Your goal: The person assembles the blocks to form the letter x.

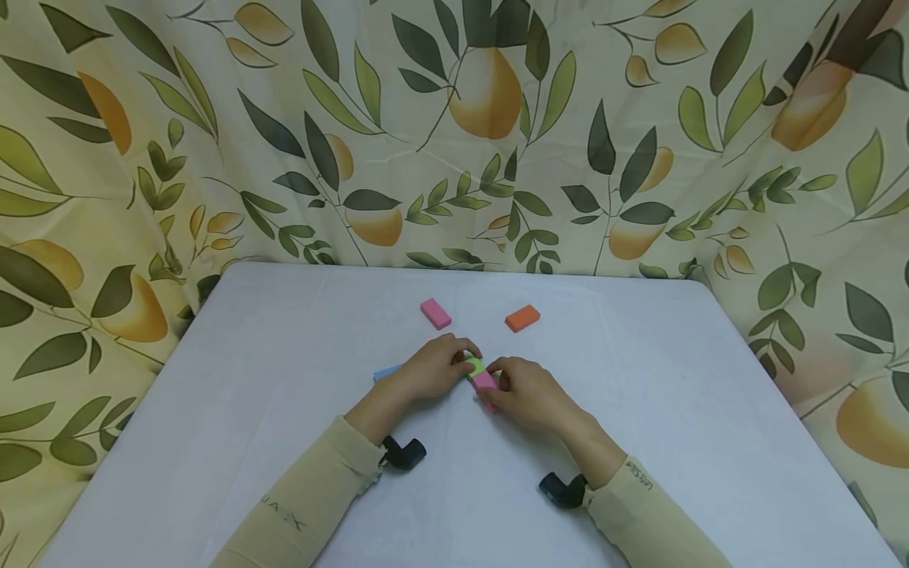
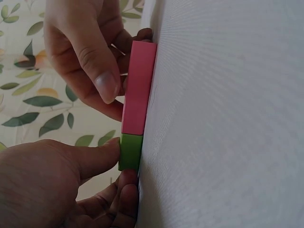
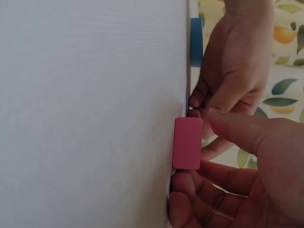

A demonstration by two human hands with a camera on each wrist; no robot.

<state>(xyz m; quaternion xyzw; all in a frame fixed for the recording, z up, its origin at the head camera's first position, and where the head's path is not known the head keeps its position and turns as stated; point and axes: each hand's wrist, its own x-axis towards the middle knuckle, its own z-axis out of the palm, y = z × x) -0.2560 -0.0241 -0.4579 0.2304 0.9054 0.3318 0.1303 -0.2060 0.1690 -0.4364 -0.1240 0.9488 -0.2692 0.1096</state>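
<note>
1. Your left hand (image 1: 432, 369) pinches the green block (image 1: 475, 366); your right hand (image 1: 527, 394) pinches the pink block (image 1: 484, 381).
2. Both blocks lie end to end, touching, mid-worktop (image 1: 667, 410).
3. A second pink block (image 1: 435, 313) and an orange block (image 1: 522, 318) lie toward the far edge; a blue block (image 1: 384, 372) sits beside your left hand

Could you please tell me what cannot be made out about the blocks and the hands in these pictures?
- Blue block: mostly hidden behind the left hand in the head view.
- Green block: hidden by the left hand in the right wrist view.
- Pink block: its near end is covered by the right hand in the head view.
</note>
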